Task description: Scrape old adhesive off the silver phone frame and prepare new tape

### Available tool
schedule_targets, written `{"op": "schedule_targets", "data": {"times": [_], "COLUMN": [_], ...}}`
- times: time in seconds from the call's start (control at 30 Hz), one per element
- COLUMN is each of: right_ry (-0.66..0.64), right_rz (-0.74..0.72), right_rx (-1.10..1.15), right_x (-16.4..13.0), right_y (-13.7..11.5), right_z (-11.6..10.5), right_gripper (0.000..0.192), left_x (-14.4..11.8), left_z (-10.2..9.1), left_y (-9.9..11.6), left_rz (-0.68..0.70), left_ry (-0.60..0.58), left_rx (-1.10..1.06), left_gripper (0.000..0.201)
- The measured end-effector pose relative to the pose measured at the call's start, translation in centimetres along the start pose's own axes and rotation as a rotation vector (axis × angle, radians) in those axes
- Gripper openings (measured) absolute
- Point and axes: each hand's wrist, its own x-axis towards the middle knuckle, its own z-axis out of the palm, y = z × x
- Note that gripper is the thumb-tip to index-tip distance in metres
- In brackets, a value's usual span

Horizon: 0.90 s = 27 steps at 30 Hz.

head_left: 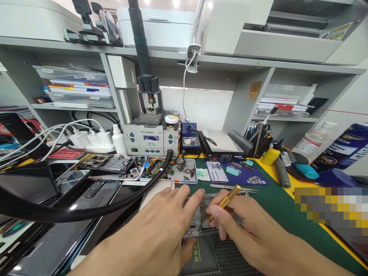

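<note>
My left hand (pixel 169 214) grips the left side of an opened phone frame (pixel 198 228), its thumb under the near edge and its fingers over the top. In my right hand (pixel 238 218) a gold-handled knife (pixel 228 198) is pinched like a pen. Its tip points down and left at the inside of the frame, but whether it touches cannot be made out. My fingers cover much of the frame. Below it lies a black mat (pixel 201 257) with green lettering. Tweezers (pixel 221 187) rest just beyond the frame.
Phones (pixel 94 199) are piled at the left, with a thick black hose (pixel 115 214) arching over them. Behind stand a hot-air station (pixel 148 140), a parts tray (pixel 184 176) and a heating plate (pixel 227 147). A blue pad (pixel 255 170) holds blades. Bottles stand at the right.
</note>
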Motion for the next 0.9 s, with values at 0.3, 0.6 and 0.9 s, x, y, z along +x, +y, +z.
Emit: {"op": "schedule_targets", "data": {"times": [0.3,0.6,0.9], "right_ry": [0.023,-0.051,-0.08], "right_rz": [-0.049,-0.024,0.067], "right_rx": [-0.123,-0.116,-0.037], "right_x": [0.1,0.13,0.13], "right_y": [0.32,-0.04,0.24], "right_z": [0.4,0.65,0.46], "right_gripper": [0.028,0.026,0.033], "left_x": [0.37,0.26,0.5], "left_z": [-0.54,-0.08,-0.33], "left_y": [0.1,-0.22,-0.28], "left_rz": [-0.008,-0.001,-0.01], "left_ry": [-0.054,-0.012,0.002], "left_rx": [-0.01,-0.043,-0.021], "left_gripper": [0.071,0.074,0.077]}}
